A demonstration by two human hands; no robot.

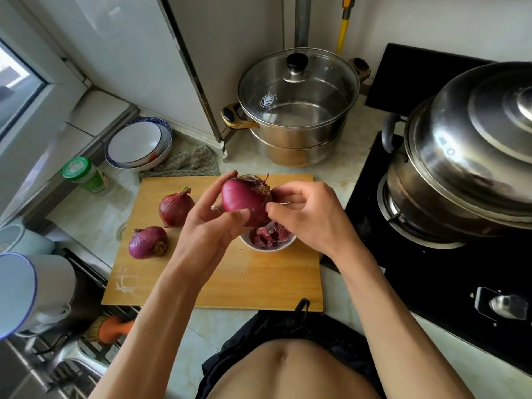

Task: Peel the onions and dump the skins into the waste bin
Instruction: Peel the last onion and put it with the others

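Note:
My left hand (210, 223) grips a partly peeled red onion (244, 197) above the wooden cutting board (259, 283). My right hand (305, 214) pinches the dry skin at the onion's right side, near its root end. Directly below the onion stands a small white bowl (270, 246) holding several purple skins. Two more red onions lie on the board's left part: one further back (176, 208) and one nearer (148, 242), both with skin on.
A glass-lidded steel pot (299, 110) stands behind the board. A large steel pot (466, 156) sits on the black stove at right. Stacked bowls (138, 145), a green-capped jar (83, 174) and a cloth lie at left. A sink area with cups is at lower left.

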